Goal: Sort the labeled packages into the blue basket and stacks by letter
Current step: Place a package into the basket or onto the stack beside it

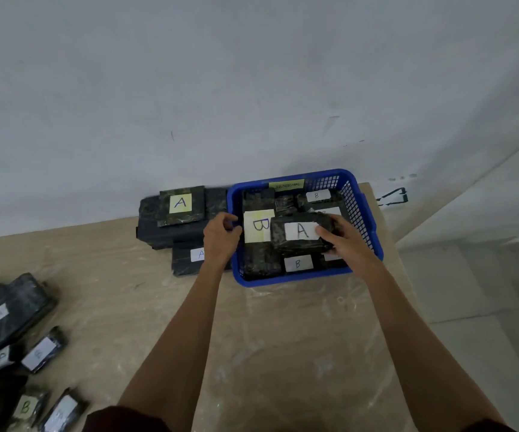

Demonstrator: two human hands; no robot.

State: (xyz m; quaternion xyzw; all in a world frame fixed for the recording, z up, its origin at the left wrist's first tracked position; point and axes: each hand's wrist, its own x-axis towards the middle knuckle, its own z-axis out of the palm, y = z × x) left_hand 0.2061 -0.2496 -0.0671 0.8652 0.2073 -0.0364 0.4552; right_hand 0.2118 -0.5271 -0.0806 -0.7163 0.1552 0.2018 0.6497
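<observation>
At the far left, loose packages (12, 316) lie scattered on the table (283, 338). A stack of A packages (181, 203) sits just beside the blue basket (368, 219) (tagged ABNORMAL). The left hand (220, 236) curls its fingers at the basket's left rim, seemingly gripping it. Over the B packages (259, 227) in the basket, the right hand (343, 241) grips an A package (298, 233) by its right end.

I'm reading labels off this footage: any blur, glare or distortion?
Head view: soft, even light, no glare; the A package over the basket reads sharp; the lower-left packages have smeared labels; the wide lens skews the table.
</observation>
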